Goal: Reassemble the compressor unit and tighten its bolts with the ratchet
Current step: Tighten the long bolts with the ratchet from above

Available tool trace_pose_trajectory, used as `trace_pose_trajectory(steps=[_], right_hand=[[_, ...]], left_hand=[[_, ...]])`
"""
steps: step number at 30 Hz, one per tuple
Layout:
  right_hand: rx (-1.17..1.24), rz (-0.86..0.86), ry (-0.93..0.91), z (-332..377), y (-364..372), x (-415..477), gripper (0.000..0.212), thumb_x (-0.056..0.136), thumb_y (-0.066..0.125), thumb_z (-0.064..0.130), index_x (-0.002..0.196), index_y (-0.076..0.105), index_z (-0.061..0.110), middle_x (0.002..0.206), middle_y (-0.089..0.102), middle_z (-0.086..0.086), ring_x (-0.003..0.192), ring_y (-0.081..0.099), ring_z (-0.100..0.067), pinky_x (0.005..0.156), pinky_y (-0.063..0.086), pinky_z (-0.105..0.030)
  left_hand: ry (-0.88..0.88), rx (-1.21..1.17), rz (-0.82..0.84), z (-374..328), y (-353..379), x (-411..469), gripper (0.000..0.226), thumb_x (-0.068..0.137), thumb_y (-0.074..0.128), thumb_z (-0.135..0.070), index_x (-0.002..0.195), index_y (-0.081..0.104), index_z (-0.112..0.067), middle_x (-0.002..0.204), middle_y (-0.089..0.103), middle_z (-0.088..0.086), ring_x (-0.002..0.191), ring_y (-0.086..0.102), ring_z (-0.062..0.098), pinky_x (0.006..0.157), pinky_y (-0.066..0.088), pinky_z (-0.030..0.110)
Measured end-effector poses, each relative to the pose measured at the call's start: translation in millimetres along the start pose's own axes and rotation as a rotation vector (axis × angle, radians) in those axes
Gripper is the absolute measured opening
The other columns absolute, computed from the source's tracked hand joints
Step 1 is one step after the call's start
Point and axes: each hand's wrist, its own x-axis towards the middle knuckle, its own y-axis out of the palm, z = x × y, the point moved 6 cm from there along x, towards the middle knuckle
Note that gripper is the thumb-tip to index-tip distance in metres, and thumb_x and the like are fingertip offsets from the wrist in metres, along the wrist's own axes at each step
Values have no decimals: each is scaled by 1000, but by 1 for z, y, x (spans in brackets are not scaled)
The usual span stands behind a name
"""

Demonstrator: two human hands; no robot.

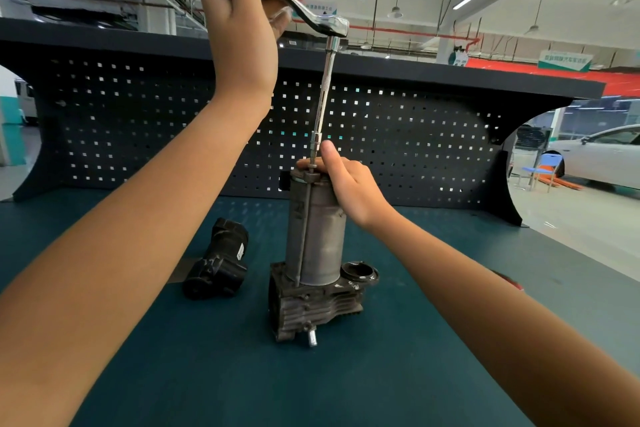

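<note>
The teal bench mat [381, 374] gives the compressor unit [318, 232] a flat seat near its middle. The unit stands upright on its finned base, probably so the long through-bolt [304, 229] on the cylinder's side can be driven from above. A black plastic housing [218, 267] lies to its left, seemingly awaiting refitting. The left hand [242, 21] is wrapped tight round the handle of the ratchet [311, 15], held high because the extension bar [325, 90] is long. The right hand [346, 184] rests on the cylinder top, fingers curled behind the bar's foot and thumb just beside it, likely keeping the socket on the bolt head.
</note>
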Motion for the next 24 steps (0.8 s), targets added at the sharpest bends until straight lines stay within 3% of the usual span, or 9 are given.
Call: trace_pose_trajectory(steps=[6, 9, 12, 14, 16, 19, 22, 24], right_hand=[[-19, 57, 68, 0, -1, 0, 82, 93, 18, 60, 119, 52, -10, 120, 54, -29, 115, 49, -37, 103, 35, -43], [41, 133, 111, 1, -8, 3, 75, 93, 13, 61, 124, 61, 13, 128, 59, -11, 121, 52, -17, 108, 32, -32], [313, 37, 52, 17, -25, 11, 57, 100, 19, 46, 128, 56, 13, 133, 56, -1, 116, 48, 0, 102, 29, -21], [499, 18, -1, 32, -36, 21, 37, 101, 32, 32, 120, 59, 15, 124, 62, 0, 112, 55, -4, 104, 34, -25], [592, 69, -37, 44, -39, 28, 21, 99, 40, 20, 106, 61, 19, 104, 69, 3, 97, 65, -8, 93, 47, -25], [542, 83, -52, 50, -40, 31, 19, 98, 41, 9, 102, 58, 15, 87, 70, 3, 77, 69, -7, 74, 54, -20], [477, 44, -82, 51, -41, 29, 17, 96, 45, 4, 94, 60, 11, 80, 68, -1, 71, 68, -7, 78, 55, -25], [471, 14, -84, 51, -41, 28, 17, 95, 47, 3, 89, 60, 11, 77, 67, -1, 68, 68, -7, 80, 55, -28]], left_hand=[[-5, 19, -3, -1, 0, -1, 23, 103, 25, -20, 88, 42, -16, 61, 64, -14, 72, 62, 7, 75, 50, 25], [-8, 23, -1, -3, 1, 0, 23, 103, 25, -21, 88, 42, -15, 62, 64, -13, 73, 62, 9, 75, 50, 25], [-10, 5, 5, -2, 1, 1, 21, 103, 25, -21, 92, 41, -15, 66, 63, -10, 76, 62, 12, 76, 50, 26], [-15, -6, 3, -1, 1, 2, 19, 103, 24, -21, 96, 40, -14, 70, 61, -5, 80, 61, 16, 76, 49, 26], [-28, -15, 0, 1, 0, 4, 19, 103, 24, -22, 96, 41, -15, 67, 62, -7, 80, 61, 16, 75, 49, 25], [-49, -44, -5, 4, -2, 7, 20, 103, 25, -23, 93, 40, -17, 60, 64, -11, 78, 62, 14, 73, 49, 25], [-54, -36, 1, 4, -3, 7, 20, 103, 24, -23, 92, 40, -17, 62, 64, -10, 78, 61, 14, 73, 49, 25], [17, 63, 57, 0, -1, 5, 19, 103, 23, -21, 95, 40, -16, 74, 62, -7, 84, 60, 15, 78, 50, 27]])
